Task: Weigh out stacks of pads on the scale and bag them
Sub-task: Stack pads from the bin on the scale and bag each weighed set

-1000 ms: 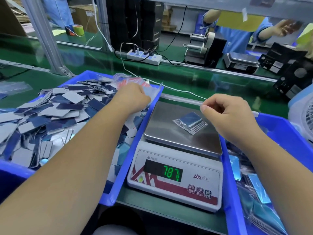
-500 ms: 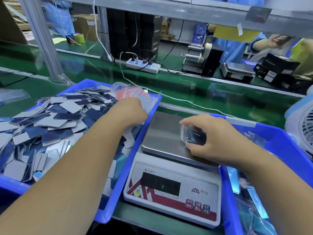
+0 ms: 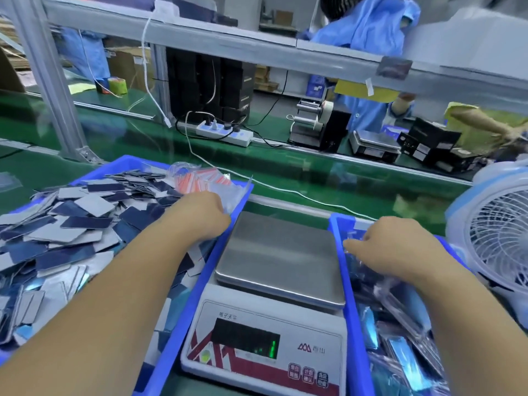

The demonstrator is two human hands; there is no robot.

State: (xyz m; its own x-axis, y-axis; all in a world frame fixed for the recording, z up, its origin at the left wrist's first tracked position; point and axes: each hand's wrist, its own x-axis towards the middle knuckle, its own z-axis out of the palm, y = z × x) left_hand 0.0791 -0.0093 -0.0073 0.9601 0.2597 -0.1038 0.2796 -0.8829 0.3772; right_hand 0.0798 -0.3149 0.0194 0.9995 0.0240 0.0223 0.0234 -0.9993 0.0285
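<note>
Loose pads point(image 3: 71, 224) fill the left bin point(image 3: 183, 318). The left hand point(image 3: 200, 215) reaches into the clear bags point(image 3: 205, 181) at its far right corner, fingers hidden, grip unclear. The scale point(image 3: 274, 295) pan is bare. The right hand point(image 3: 388, 247), fingers curled, reaches into the right bin point(image 3: 351, 295) of bagged pads point(image 3: 405, 338); whether it holds one is unclear.

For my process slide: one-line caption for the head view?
Empty scale between two blue bins: left hand at the clear bags, right hand over bagged pads.

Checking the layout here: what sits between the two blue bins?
In the head view, the scale sits between the left blue bin and the right blue bin, its steel platform bare.
</note>
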